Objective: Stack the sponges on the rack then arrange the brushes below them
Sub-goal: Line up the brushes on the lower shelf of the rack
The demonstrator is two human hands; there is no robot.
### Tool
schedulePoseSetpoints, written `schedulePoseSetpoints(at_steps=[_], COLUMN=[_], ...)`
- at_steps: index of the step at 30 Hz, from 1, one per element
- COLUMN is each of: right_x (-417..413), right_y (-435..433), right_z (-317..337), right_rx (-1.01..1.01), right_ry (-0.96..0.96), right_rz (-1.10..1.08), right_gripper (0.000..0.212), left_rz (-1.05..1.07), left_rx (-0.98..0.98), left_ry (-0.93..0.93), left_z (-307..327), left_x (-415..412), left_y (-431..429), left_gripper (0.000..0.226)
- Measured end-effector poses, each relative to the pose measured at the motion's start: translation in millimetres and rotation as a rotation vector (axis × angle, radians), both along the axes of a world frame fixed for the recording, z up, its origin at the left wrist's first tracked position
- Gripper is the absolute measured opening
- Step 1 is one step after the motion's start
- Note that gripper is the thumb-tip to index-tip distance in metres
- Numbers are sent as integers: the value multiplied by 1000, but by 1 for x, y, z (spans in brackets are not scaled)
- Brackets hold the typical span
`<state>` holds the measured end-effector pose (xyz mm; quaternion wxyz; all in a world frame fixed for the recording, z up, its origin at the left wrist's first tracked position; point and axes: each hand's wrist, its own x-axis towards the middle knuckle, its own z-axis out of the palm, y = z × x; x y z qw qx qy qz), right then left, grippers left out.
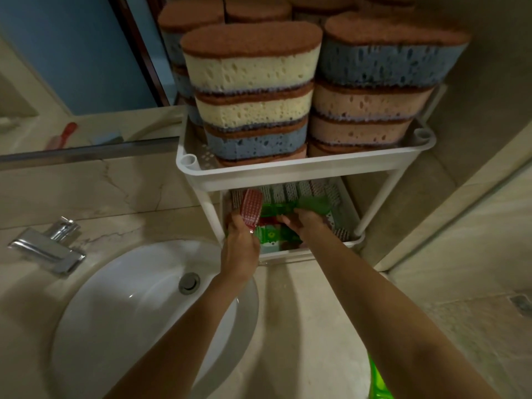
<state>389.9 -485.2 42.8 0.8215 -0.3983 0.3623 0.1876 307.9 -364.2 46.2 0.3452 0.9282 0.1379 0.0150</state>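
Observation:
Two tall stacks of sponges with brown scouring tops fill the upper tray of a white rack. Yellow and blue sponges make up the left stack, blue and pink ones the right. On the lower shelf, several brushes lie with their bristles showing. My left hand grips a red brush at the shelf's left front. My right hand reaches into the lower shelf and holds a green brush lying across the others.
A white sink with a chrome tap sits left of the rack on a marble counter. A mirror stands behind. Something green shows at the bottom edge. A tiled wall is close on the right.

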Motion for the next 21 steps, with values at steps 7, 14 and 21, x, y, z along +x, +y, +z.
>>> schedulePoseSetpoints(at_steps=[7,14,21], right_x=[-9,-30,-27], right_y=[-22,-50,-70], right_z=[-14,-11,-8], right_rx=[-438,-1100,-1183], right_ry=[-115,-371,-385], right_rz=[164,264,373], right_gripper=[19,33,42], left_rz=[-181,-534,-571], left_rx=[185,386,298], left_ry=[50,182,173], left_z=[10,7,-8], left_x=[8,32,56], left_y=[-7,-29,-54], left_gripper=[43,50,46])
